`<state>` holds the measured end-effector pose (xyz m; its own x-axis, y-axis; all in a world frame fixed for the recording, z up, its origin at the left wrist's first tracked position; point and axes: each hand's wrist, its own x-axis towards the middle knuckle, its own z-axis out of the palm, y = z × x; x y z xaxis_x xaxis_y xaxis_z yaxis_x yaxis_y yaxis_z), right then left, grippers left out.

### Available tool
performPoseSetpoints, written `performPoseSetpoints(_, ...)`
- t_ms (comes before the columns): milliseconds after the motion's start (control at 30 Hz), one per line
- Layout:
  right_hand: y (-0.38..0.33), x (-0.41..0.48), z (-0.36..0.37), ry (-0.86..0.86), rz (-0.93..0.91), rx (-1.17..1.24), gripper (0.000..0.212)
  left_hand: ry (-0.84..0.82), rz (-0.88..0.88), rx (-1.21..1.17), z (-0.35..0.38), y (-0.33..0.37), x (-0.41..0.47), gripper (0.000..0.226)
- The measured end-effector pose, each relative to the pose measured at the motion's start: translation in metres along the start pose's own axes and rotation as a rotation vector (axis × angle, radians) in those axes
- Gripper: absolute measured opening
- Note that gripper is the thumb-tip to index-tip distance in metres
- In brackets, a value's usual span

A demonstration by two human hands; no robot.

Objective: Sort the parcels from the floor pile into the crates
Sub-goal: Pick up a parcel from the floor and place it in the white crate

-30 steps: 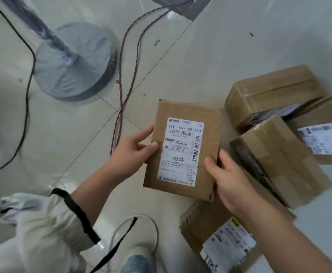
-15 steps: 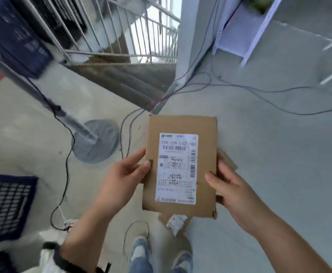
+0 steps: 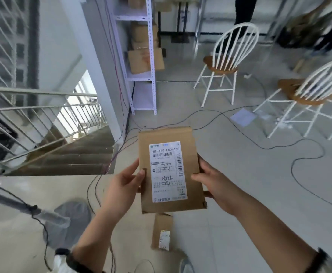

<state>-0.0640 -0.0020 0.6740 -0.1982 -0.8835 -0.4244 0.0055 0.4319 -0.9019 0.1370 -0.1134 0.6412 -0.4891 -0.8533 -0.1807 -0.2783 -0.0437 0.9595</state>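
I hold a flat brown cardboard parcel point(image 3: 190, 146) upright in front of me, its white shipping label facing me. My left hand point(image 3: 124, 185) grips its left edge, thumb on the front. My right hand point(image 3: 213, 183) grips its right edge, thumb on the front and fingers behind. Another brown parcel point(image 3: 162, 231) with a small label lies on the floor just below the held one. No crates are in view.
A stairwell with metal railings point(image 3: 43, 123) opens at the left. A white shelf rack point(image 3: 141, 56) holds boxes ahead. Two white chairs point(image 3: 226, 62) point(image 3: 308, 99) stand at the right. Cables point(image 3: 279, 146) trail across the floor. A grey stand base point(image 3: 70, 221) sits lower left.
The view has swung up from the floor pile to the room; the pile and the dark crates at the left have left the frame. Both hands keep holding the same parcel.
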Motion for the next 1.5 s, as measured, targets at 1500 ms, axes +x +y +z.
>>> performPoseSetpoints(1500,0.415,-0.785,0.346,2.664,0.081,1.589,0.047,-2.438,1.496,0.731,0.426,-0.069,-0.872,0.057)
